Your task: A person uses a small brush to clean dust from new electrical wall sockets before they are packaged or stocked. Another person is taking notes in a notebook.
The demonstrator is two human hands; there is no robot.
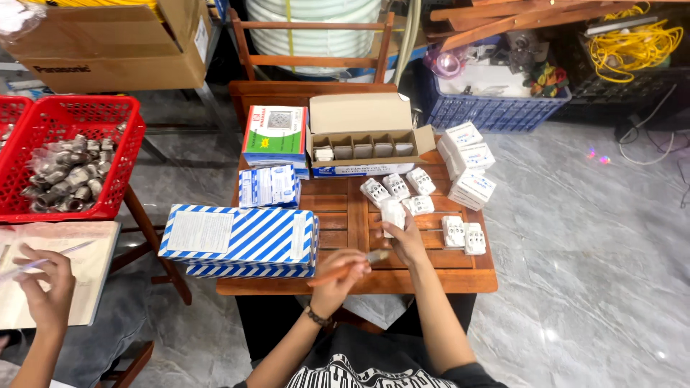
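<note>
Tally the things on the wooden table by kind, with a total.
Loose white sockets: 7, one under the right hand
Small white boxes: 3
Blue-and-white striped boxes: 3
Red-and-green printed box: 1
Open cardboard box: 1
Total: 15
The left hand holds a screwdriver.

Blue-white striped flat boxes [241, 241] table's left, open brown carton [366, 133] behind, small white boxes [467, 165] right

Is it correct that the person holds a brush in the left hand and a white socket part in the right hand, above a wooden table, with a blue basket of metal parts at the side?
Not quite: the basket of metal parts is red, not blue, as the head view shows. The rest holds: the left hand holds the brush, the right hand the white socket part, above the wooden table.
</note>
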